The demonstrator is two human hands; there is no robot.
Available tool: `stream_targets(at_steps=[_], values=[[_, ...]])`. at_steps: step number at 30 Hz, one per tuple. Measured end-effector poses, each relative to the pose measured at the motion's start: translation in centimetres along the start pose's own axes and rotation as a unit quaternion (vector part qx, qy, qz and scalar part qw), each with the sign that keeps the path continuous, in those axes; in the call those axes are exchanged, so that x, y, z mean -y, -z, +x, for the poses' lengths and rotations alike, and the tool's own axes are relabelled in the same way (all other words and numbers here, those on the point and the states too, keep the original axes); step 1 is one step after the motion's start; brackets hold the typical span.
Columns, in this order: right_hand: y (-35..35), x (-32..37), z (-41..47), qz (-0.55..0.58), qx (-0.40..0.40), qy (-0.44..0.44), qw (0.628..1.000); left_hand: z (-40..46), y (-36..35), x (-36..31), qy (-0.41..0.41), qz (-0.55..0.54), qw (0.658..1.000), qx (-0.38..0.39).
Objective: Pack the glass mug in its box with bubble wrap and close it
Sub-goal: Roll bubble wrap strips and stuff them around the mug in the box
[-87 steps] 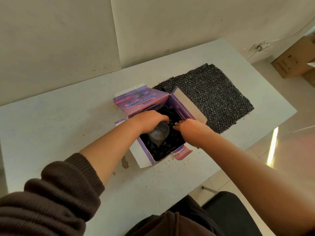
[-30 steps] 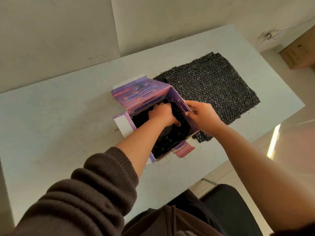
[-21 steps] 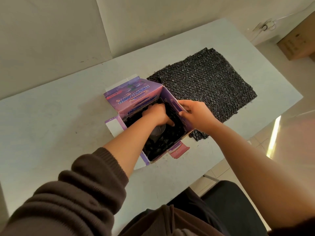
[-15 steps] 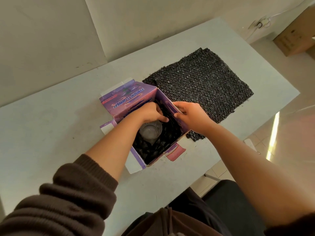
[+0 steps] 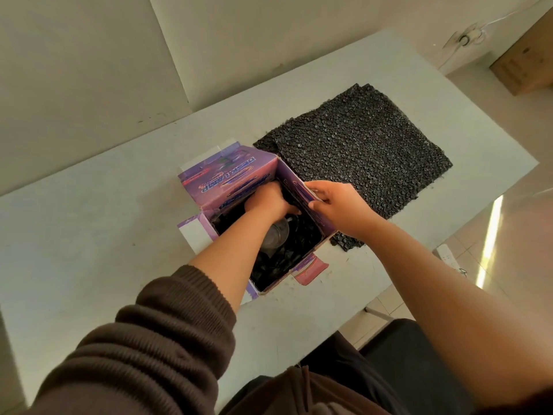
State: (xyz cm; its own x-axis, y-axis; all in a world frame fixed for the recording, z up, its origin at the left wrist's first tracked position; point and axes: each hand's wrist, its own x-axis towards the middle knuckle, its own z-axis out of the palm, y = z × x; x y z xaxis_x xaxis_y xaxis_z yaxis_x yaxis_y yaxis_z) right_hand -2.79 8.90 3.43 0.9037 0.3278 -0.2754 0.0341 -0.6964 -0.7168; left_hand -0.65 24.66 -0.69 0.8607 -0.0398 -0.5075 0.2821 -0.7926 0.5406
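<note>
An open purple box (image 5: pixel 230 181) stands on the white table (image 5: pixel 89 235), lined with black bubble wrap (image 5: pixel 284 259). The clear glass mug (image 5: pixel 275 235) sits inside it, partly hidden under my left arm. My left hand (image 5: pixel 269 199) reaches down into the box, fingers curled over the mug's top. My right hand (image 5: pixel 335 202) pinches the box's right wall at its upper edge.
A larger sheet of black bubble wrap (image 5: pixel 359 145) lies flat on the table behind and right of the box. The table's right edge drops to a tiled floor. A cardboard carton (image 5: pixel 526 64) sits on the floor at far right.
My left hand has pushed deeper into the box over the mug, which is more hidden now. My right hand stays on the box's right wall.
</note>
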Motion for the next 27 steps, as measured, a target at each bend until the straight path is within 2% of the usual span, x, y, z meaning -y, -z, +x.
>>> stream_targets(at_steps=[8,13,17,27], values=[[-0.3,0.4,-0.5,0.012,0.006,0.011,1.000,-1.7,1.4,0.9,-0.038,-0.021,0.999,0.005],[-0.6,0.9,-0.5,0.021,0.004,-0.002,1.000,-5.6,0.6,-0.1,-0.038,0.115,0.990,-0.068],[-0.9,0.9,-0.6,0.029,-0.005,-0.009,1.000,-6.4,-1.7,-0.8,-0.061,0.237,0.968,-0.044],[-1.6,1.3,-1.0,0.063,-0.046,-0.020,0.997,-5.5,-1.9,-0.5,-0.020,0.326,0.944,-0.037]])
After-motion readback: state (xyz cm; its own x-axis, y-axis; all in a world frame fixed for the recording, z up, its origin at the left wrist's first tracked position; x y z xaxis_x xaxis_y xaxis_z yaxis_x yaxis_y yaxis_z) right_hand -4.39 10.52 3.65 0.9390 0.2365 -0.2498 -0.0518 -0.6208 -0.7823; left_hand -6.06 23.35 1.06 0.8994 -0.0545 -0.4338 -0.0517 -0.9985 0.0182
